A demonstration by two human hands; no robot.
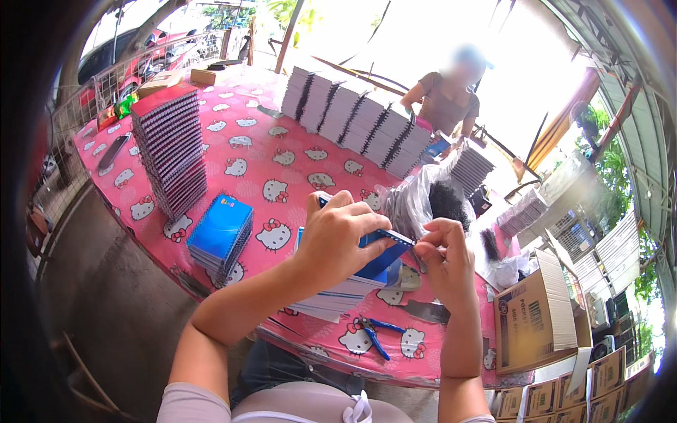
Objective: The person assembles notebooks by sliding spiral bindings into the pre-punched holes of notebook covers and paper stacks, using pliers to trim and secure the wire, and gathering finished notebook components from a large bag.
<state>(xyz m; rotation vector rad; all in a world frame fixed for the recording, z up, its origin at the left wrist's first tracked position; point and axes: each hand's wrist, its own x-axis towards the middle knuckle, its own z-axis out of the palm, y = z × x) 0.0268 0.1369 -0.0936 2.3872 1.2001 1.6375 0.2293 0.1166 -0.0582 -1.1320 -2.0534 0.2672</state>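
My left hand grips a blue-covered notebook, tilted up so that its edge with a row of punched holes faces right. My right hand is pinched at the near end of that edge; what lies between its fingertips is too small to make out. Below the notebook is a pile of unbound sheets with blue covers. Blue-handled pliers lie open on the table nearest me. Just beyond my right hand, a clear plastic bag holds a bundle of black spiral coils.
Left of my hands stand a short stack of blue spiral notebooks and a tall notebook stack. White paper stacks line the far side, near another person. An open cardboard box stands right of the pink patterned tablecloth.
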